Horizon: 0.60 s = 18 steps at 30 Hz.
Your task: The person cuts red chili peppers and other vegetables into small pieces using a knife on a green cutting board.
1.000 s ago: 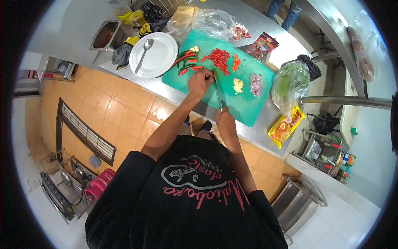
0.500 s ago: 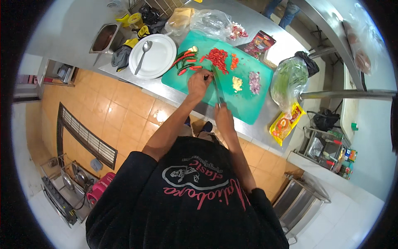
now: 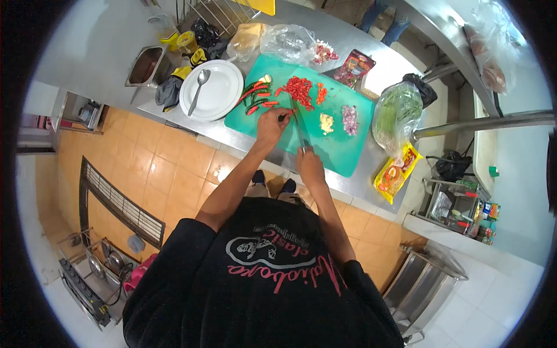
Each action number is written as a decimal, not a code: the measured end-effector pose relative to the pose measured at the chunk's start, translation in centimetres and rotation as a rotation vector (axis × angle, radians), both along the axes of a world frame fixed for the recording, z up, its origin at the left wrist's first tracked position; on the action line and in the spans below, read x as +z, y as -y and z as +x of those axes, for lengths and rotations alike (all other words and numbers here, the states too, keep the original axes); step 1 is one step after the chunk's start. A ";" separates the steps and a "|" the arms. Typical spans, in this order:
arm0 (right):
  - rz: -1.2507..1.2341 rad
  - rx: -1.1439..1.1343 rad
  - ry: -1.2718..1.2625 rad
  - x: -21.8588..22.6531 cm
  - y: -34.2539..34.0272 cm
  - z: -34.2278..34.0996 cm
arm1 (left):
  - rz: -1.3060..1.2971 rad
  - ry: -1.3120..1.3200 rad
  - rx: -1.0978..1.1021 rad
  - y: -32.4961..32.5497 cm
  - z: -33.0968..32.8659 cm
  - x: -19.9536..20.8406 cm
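On a green cutting board [image 3: 336,153], my right hand [image 3: 311,165] grips the handle of a knife [image 3: 301,131], its blade pointing away from me. My left hand [image 3: 272,124] is beside the blade, fingers curled and pinched together; what they hold is hidden. Just beyond the blade lies a pile of chopped red chilies [image 3: 299,90], with a few orange-red pieces [image 3: 321,94] to its right. Whole red and green chilies [image 3: 255,97] and peeled garlic cloves [image 3: 265,79] rest left of it. Minced garlic [image 3: 326,123] and chopped shallots [image 3: 350,120] form separate heaps on the right.
A white plate [image 3: 223,87] with a spoon [image 3: 198,93] stands left of the board. Clear plastic bags [image 3: 288,44] lie behind it. At the right are a bag of green vegetables [image 3: 396,116] and a yellow packet [image 3: 398,174]. A metal post [image 3: 487,127] rises beyond.
The view has shifted slightly. Both hands remain at the board, the left one still next to the blade, and the knife stays in my right hand.
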State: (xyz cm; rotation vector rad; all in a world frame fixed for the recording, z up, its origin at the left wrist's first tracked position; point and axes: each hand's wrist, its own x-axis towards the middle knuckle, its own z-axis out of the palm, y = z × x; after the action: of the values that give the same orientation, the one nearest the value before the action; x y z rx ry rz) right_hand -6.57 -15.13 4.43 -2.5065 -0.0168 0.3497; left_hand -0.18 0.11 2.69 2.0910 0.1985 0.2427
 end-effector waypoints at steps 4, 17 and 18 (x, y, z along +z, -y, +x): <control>-0.002 0.012 -0.016 0.5 1.2 -2.4 | -0.013 0.043 0.014 -0.8 0.5 -2.2; 0.026 0.003 -0.027 1.4 1.4 -2.3 | -0.101 0.012 -0.049 -0.6 1.6 -1.9; 0.001 0.010 -0.030 1.5 1.4 -2.3 | -0.079 0.008 -0.045 -0.7 1.6 -2.1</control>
State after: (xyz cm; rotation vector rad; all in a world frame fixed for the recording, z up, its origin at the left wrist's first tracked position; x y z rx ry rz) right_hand -8.92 -16.53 5.89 -2.5001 -0.0179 0.3919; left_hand 1.46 0.82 0.62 2.0138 0.1530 0.2129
